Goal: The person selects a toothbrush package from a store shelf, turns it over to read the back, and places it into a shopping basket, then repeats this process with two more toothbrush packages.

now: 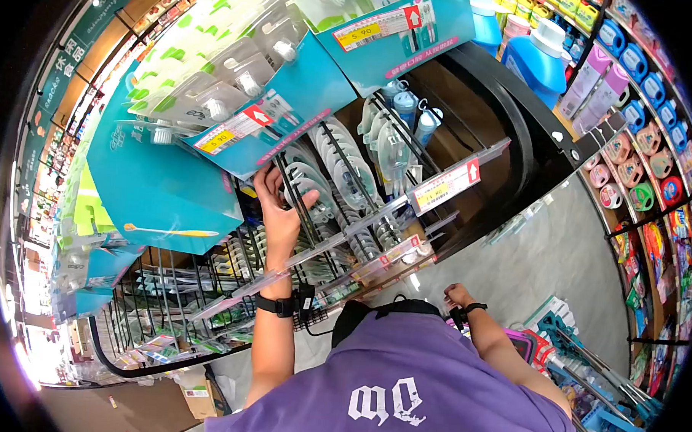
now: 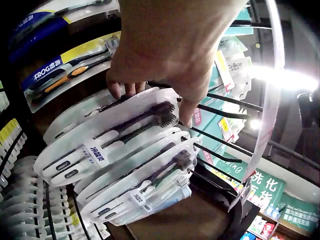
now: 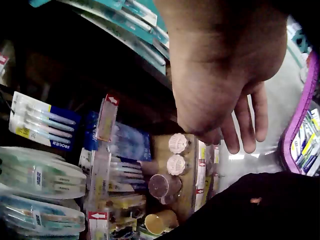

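Note:
My left hand (image 1: pixel 279 220) reaches up among hanging packs on a store rack. In the left wrist view its fingers bend over the top edge of a clear oval toothbrush pack (image 2: pixel 75 150), and the thumb lies at the pack's right end. A dark-bristled toothbrush shows through the plastic. Just below hangs a similar toothbrush pack (image 2: pixel 125 200), with more behind. Down by the body, the right hand (image 1: pixel 457 296) hangs with loose fingers and nothing in them. The right wrist view shows it beside lower shelves with toothbrush packs (image 3: pixel 42 172).
Teal display boxes (image 1: pixel 164 187) jut out above and left of the left hand. A clear price rail (image 1: pixel 345 235) crosses in front of the hooks. Cups (image 3: pixel 165 187) stand on a lower shelf. Mops and a blue basket (image 1: pixel 609 427) are at right, over grey floor (image 1: pixel 504 267).

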The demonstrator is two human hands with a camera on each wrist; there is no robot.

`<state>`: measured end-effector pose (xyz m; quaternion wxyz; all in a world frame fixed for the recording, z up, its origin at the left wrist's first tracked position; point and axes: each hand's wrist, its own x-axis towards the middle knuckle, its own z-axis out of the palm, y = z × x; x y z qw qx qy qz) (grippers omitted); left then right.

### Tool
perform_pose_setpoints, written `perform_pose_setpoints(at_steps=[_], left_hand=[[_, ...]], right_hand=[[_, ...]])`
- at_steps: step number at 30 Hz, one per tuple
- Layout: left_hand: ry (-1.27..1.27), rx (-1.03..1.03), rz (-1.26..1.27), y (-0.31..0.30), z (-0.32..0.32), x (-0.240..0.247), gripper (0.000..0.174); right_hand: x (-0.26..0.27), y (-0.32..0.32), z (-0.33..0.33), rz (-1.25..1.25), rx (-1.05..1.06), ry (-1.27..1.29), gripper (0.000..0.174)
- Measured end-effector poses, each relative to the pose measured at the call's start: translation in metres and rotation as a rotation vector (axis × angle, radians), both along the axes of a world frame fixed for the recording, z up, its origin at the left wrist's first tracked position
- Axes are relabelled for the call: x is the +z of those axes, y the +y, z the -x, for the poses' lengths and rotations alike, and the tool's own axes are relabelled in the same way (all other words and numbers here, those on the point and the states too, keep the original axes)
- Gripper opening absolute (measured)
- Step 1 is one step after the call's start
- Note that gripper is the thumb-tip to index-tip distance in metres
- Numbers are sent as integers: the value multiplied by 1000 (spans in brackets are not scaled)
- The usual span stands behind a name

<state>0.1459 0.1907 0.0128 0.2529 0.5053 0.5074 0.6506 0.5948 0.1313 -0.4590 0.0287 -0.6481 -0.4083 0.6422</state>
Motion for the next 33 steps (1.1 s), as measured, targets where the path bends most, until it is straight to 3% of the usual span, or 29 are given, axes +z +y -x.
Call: perform_pose_setpoints(at_steps=[7,8,23,33], left_hand=[[17,-8,-80,7,-2,5,99],[67,-29,-83,6,1,4,90],[38,-95,13,-8,11,4,66],[36,-86,12,-19,7,-1,64]], right_hand=[[-11,-11,-29,24,-16,-65,21],[-9,-12,-29,33,-7,-81,21],[-4,-16,-2,26,17,-16,18],[-12,-19,-4,44,24,-47,21]])
